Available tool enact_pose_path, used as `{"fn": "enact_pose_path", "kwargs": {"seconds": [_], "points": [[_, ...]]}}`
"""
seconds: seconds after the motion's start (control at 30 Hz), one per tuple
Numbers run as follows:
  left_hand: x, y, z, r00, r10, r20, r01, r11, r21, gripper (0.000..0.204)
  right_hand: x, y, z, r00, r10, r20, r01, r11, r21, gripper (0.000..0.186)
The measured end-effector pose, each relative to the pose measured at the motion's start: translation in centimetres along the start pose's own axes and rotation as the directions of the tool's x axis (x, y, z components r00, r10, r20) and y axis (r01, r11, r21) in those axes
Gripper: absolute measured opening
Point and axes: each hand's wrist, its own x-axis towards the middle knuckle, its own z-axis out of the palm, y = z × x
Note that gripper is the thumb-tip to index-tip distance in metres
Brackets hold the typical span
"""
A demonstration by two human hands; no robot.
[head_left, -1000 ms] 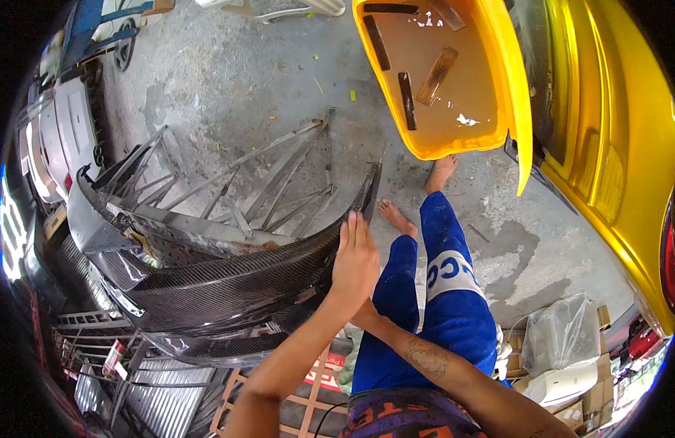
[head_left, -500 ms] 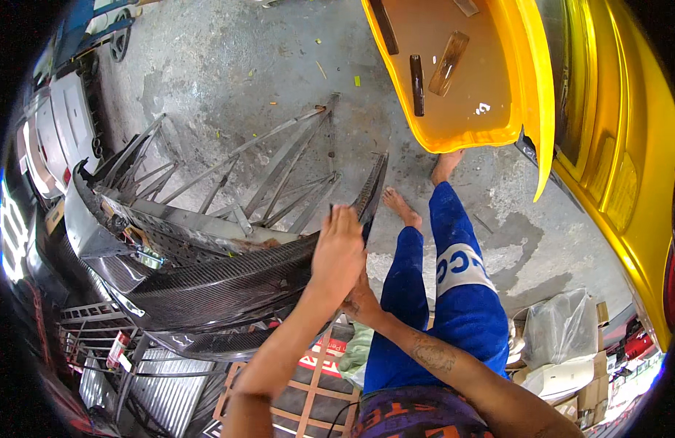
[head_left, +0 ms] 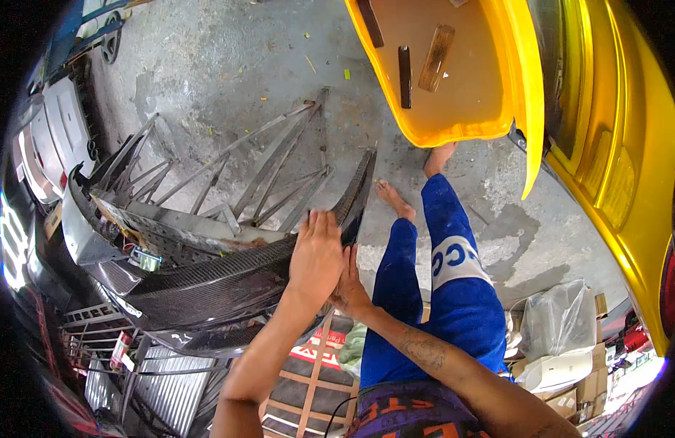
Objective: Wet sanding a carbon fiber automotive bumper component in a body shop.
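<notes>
Resting on the carbon-weave panel, left of frame centre: left hand; right hand at its edge. Grip of both: cannot tell. Even palm pressure along the curve advisable.

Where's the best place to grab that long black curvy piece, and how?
The long black curvy piece is probably best held by its narrow right end, coming from the right: it tapers there and sticks out past the left hand, while its middle looks broad.
</notes>
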Motion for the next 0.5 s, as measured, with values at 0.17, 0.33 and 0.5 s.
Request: {"fn": "enact_pose_path", "kwargs": {"seconds": [0.17,0.33,0.5], "points": [[0.3,0.2,0.6,0.998,-0.052,0.02,0.053,0.997,-0.061,0.033,0.3,0.3,-0.3,1.0,-0.002,0.028,0.003,0.999,-0.053,0.144],[1.8,0.5,1.3,0.988,-0.127,0.086,0.122,0.991,0.064,0.041,0.0,1.3,2.1,0.994,-0.105,-0.008,0.105,0.994,0.015,0.143],[-4.1,0.0,-2.4,0.996,-0.043,0.073,0.037,0.997,0.071,0.046,0.0,1.5,-0.4,0.999,0.048,0.018,-0.05,0.985,0.162,0.14]]}}
